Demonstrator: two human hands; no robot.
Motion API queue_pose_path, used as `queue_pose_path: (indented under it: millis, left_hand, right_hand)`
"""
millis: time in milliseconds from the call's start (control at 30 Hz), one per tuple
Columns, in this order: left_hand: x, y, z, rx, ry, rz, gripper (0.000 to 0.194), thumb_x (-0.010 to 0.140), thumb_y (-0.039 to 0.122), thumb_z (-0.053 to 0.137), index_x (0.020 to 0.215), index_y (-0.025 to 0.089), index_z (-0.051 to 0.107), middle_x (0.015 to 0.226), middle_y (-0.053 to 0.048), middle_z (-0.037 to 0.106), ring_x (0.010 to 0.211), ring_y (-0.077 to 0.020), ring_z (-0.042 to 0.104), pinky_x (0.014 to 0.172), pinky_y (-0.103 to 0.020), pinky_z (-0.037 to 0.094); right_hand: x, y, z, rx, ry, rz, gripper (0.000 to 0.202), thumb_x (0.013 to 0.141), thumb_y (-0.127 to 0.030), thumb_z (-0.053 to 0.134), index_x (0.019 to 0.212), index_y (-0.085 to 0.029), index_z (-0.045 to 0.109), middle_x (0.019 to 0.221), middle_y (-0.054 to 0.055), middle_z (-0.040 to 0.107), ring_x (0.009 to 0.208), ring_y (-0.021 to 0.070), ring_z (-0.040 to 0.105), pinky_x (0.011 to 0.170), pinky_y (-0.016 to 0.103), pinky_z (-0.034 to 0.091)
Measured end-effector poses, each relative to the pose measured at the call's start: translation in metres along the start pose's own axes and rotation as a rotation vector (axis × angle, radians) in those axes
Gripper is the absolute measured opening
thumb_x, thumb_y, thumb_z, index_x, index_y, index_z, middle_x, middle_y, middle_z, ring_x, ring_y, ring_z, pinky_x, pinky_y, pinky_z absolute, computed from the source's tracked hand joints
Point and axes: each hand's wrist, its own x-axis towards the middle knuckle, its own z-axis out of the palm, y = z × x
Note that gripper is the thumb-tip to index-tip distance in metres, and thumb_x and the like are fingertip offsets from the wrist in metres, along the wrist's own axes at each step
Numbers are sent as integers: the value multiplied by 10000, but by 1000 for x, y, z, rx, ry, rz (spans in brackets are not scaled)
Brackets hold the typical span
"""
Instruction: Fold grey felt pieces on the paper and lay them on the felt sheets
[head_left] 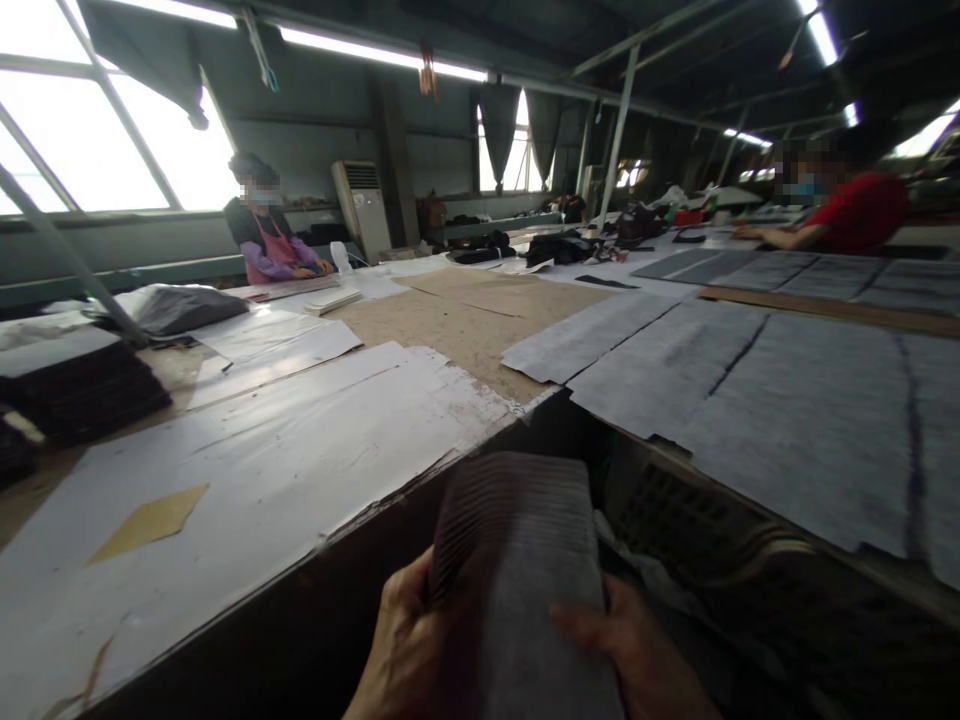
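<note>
Between my two hands is a thick stack of dark, layered pieces (540, 560) with a grey top face, apparently cut fabric. My left hand (409, 625) grips its left side, where the layer edges show as fine ridges. On the right side, my right hand (626, 640) is closed on the stack, with the thumb lying over the grey face. The stack is held up in front of me, below the table edge. Its lower end runs out of the picture, and the fingers beneath it are hidden.
To the left lies a white-covered table (300, 450) with a tan paper scrap (150, 522). Grey sheets (810, 410) cover the right table, above a dark plastic crate (712, 540). A dark fabric pile (82, 385) stands far left. Two co-workers (270, 240) (855, 210) work farther back.
</note>
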Motion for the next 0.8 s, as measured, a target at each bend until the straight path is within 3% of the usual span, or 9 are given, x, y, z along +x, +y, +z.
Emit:
queue_pose_path:
  millis: [67,167,267,367,433,533,600,700,800]
  left_hand:
    - [-1,0,-1,28,5,57,161,593,262,732,649,127,664,598,5,580,572,-119,502,523,-193,382]
    - [0,0,0,-269,-80,-212,203,527,219,757,683,120,672,564,-9,593,516,-133,526,533,-235,423]
    - [2,-1,0,-479,-123,-425,225,496,177,751,694,101,674,611,-65,644,529,-171,575,581,-297,466]
    - [4,-2,-3,-392,-91,-403,198,525,190,742,692,110,674,619,-54,647,538,-161,569,555,-270,451]
    - [4,-1,-6,-190,-82,-248,145,564,208,731,661,116,675,581,-20,619,516,-127,526,501,-219,402]
    - [3,2,-7,64,-73,15,119,571,152,701,689,136,704,599,8,617,581,-118,516,526,-190,387]
    - [2,3,-5,-44,-76,-60,167,533,126,703,699,141,707,608,2,631,593,-135,539,546,-206,410]
    - [0,1,-1,-379,-104,-336,201,503,177,740,687,112,691,588,-41,643,538,-165,574,548,-262,451]
    - [0,1,-4,-416,-102,-399,276,510,179,753,761,80,695,632,-89,669,561,-209,617,587,-310,481]
  right_hand:
    - [-2,3,0,-1,39,-9,359,681,-402,657,913,-129,670,841,101,693,725,299,658,643,385,545]
    - [-2,10,-1,-266,270,-318,269,663,-343,658,864,-174,713,868,66,698,824,281,655,744,335,535]
    - [-1,10,1,-440,306,-638,317,650,-258,630,956,-258,712,988,21,682,941,238,631,869,303,489]
    - [-2,4,9,-258,268,-402,325,662,-302,652,975,-224,696,888,43,699,836,241,656,763,318,529]
    - [-3,4,15,-39,252,-165,383,655,-398,652,962,-169,676,811,66,696,734,266,658,642,343,540]
    - [-6,8,18,-98,352,-105,336,626,-454,665,768,-149,677,688,65,675,647,275,641,573,340,521]
    - [-6,10,16,-257,428,-200,279,600,-437,697,693,-174,685,699,58,678,719,278,642,655,328,520]
    - [-4,9,10,-394,444,-387,300,634,-427,673,844,-216,711,889,48,694,888,261,629,814,308,490]
    - [-2,0,10,-408,359,-283,287,677,-426,639,856,-208,694,831,44,697,795,239,648,707,288,514]
